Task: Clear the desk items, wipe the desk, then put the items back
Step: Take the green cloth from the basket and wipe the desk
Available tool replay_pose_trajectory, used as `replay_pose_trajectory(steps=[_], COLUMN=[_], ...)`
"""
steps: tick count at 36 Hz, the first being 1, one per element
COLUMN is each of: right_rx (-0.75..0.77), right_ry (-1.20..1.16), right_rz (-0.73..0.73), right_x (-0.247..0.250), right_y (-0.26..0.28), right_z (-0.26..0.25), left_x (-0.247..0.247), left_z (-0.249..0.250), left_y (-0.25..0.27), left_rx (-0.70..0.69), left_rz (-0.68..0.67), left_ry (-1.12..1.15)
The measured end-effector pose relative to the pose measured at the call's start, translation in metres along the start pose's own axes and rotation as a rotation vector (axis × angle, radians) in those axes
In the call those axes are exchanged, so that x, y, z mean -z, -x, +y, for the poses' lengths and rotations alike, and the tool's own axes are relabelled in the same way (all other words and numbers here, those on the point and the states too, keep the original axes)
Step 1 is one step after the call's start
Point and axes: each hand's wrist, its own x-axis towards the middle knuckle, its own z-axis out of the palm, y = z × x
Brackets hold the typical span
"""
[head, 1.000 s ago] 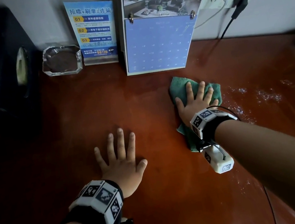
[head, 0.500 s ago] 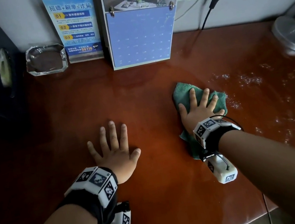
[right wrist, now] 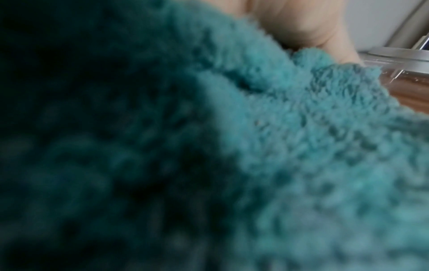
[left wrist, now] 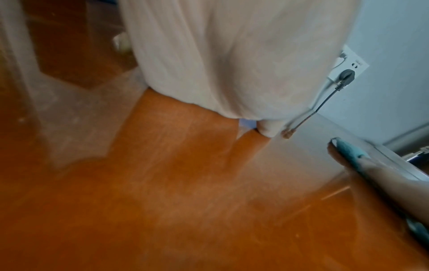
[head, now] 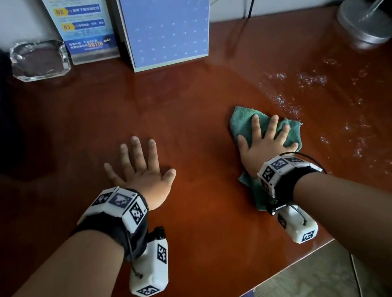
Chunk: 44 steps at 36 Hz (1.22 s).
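**Soft cloth under a flat palm**

The cloth (head: 240,118) lies on the desk (head: 182,104), right of centre, under the right hand (head: 261,145), whose straight, spread fingers press it down. The left hand (head: 142,173) rests flat and empty on the wood. The cloth looks light and limp and likely to bunch, so it is best pressed at its middle. Along the back stand one calendar (head: 166,23), one sign (head: 83,24), one glass dish (head: 38,59) and one lamp base (head: 365,21).
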Motion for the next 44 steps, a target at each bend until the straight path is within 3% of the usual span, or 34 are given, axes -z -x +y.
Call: replay_pose_trajectory(steps=[20,29,32,37,44], right_rx=[0.186,0.336,0.407,0.478,0.613], right_ry=[0.034,-0.018,0.000,0.019,0.066], right_rz=[-0.035,0.164,0.203,0.164,0.120], right_x=[-0.040,-0.075,-0.079,-0.080,-0.078], right_y=[0.082,0.104,0.112,0.125,0.127], right_z=[0.066,0.089,0.098,0.111,0.131], left_x=[-0.006,-0.006,0.001,0.004,-0.005], left_z=[0.004,0.010,0.023,0.059,0.101], left_y=[0.000,0.002,0.005,0.008,0.005], left_rx=[0.062,0.108,0.134,0.043,-0.017], left_rz=[0.068,0.152,0.241,0.317,0.314], left_ry=[-0.032,-0.013,0.030,0.063,0.091])
